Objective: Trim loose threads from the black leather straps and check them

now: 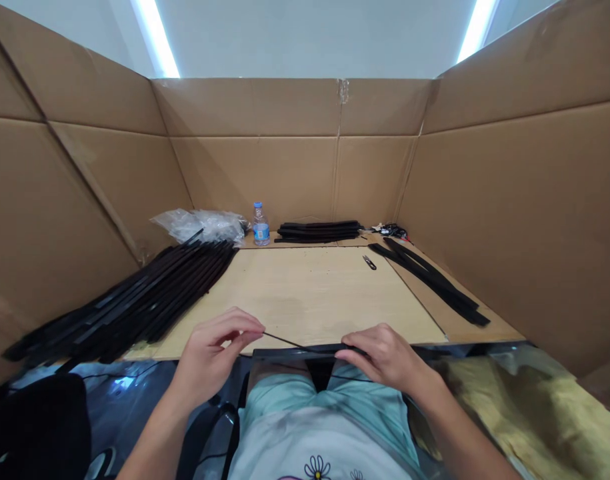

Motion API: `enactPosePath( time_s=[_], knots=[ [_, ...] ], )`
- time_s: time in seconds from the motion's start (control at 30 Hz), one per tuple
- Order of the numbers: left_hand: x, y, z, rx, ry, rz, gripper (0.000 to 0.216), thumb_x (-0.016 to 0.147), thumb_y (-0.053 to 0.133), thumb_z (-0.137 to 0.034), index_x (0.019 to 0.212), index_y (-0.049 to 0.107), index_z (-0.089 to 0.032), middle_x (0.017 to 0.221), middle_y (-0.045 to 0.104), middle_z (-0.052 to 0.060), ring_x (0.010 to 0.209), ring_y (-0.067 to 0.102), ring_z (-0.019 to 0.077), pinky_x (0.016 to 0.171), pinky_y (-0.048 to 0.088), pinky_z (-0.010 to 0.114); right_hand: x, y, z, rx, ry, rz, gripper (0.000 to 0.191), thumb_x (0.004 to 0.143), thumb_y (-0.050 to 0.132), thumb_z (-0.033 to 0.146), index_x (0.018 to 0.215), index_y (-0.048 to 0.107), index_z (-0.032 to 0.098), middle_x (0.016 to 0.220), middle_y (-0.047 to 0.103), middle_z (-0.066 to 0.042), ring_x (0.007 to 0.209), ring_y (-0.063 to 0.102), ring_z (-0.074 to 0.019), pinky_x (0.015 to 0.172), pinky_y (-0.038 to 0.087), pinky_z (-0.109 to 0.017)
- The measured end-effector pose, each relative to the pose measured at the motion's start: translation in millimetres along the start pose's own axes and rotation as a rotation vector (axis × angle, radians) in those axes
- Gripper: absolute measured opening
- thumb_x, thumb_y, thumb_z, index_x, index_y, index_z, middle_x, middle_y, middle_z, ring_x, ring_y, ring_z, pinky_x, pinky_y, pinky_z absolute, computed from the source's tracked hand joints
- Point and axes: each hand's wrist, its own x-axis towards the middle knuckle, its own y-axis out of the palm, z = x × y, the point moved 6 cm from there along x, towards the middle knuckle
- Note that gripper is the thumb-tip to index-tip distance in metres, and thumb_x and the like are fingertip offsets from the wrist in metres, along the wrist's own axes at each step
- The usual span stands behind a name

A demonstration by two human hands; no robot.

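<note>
My left hand [209,353] pinches the end of a thin black cord [281,339] between thumb and fingertips, just over the table's near edge. The cord runs taut and slanting down toward my right hand [385,353]. Closed around a flat black strip [289,354], my right hand grips it at its right end. That strip lies level above my lap, along the front of the table, and its left end reaches below the cord. Whether the cord enters the strip or only passes along it, I cannot tell; my right fingers hide that part.
Many black strips [149,300] are piled at left, a stack of strips [319,231] at the back, two long strips [435,280] at right. Thread snips [369,263] lie on the board [295,287]. A water bottle [261,228] stands beside plastic bags [199,225]. Cardboard walls [255,167] surround the table.
</note>
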Motion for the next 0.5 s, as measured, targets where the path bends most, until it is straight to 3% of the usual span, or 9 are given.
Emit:
enactPosePath(
  time_s=[0.13, 0.23, 0.3, 0.37, 0.43, 0.5],
  knots=[
    [3, 13, 33, -0.156, -0.148, -0.033, 0.010, 0.079, 0.064, -0.013, 0.074, 0.072, -0.017, 0.074, 0.069, 0.005, 0.068, 0.064, 0.0162, 0.055, 0.048, 0.022, 0, -6, 5, -0.025, -0.032, -0.081, 0.037, 0.100, 0.041, 0.035, 0.079, 0.064, 0.014, 0.056, 0.064, -0.002, 0.048, 0.059, -0.0130, 0.048, 0.032, -0.027],
    [0, 45, 46, -0.217, -0.242, 0.082, 0.010, 0.080, 0.063, -0.016, 0.075, 0.071, -0.016, 0.075, 0.068, 0.006, 0.069, 0.063, 0.0173, 0.059, 0.048, 0.025, 1, -7, 7, -0.039, -0.035, -0.103, 0.034, 0.099, 0.043, 0.033, 0.079, 0.063, 0.014, 0.056, 0.063, -0.002, 0.048, 0.059, -0.0130, 0.048, 0.033, -0.026],
    [-7, 76, 44, -0.206, -0.304, 0.259, 0.009, 0.080, 0.064, -0.017, 0.083, 0.072, -0.017, 0.083, 0.069, 0.007, 0.077, 0.064, 0.0194, 0.069, 0.049, 0.030, 2, -7, 8, -0.038, -0.023, -0.102, 0.033, 0.099, 0.043, 0.032, 0.079, 0.063, 0.014, 0.057, 0.064, -0.002, 0.049, 0.059, -0.0132, 0.048, 0.033, -0.026],
    [-16, 101, 38, -0.312, -0.381, 0.341, 0.014, 0.078, 0.068, -0.019, 0.092, 0.071, -0.018, 0.095, 0.068, 0.007, 0.089, 0.063, 0.0218, 0.080, 0.049, 0.033, 2, -6, 8, -0.029, -0.008, -0.095, 0.034, 0.099, 0.043, 0.031, 0.078, 0.062, 0.015, 0.057, 0.063, -0.002, 0.049, 0.058, -0.0129, 0.049, 0.033, -0.026],
    [-23, 119, 29, -0.486, -0.411, 0.343, 0.044, 0.072, 0.075, -0.018, 0.114, 0.063, -0.022, 0.115, 0.064, 0.007, 0.103, 0.060, 0.0236, 0.090, 0.046, 0.036, 2, -5, 9, -0.019, -0.003, -0.092, 0.034, 0.099, 0.043, 0.031, 0.077, 0.062, 0.015, 0.058, 0.064, -0.002, 0.048, 0.058, -0.0126, 0.049, 0.033, -0.026],
    [-27, 128, 22, -0.652, -0.418, 0.258, 0.050, 0.074, 0.075, -0.022, 0.120, 0.058, -0.023, 0.119, 0.062, 0.007, 0.108, 0.058, 0.0228, 0.094, 0.043, 0.035, 2, -4, 10, -0.011, 0.000, -0.091, 0.035, 0.099, 0.042, 0.032, 0.077, 0.062, 0.015, 0.057, 0.063, -0.002, 0.048, 0.057, -0.0126, 0.049, 0.033, -0.026]
  ],
)
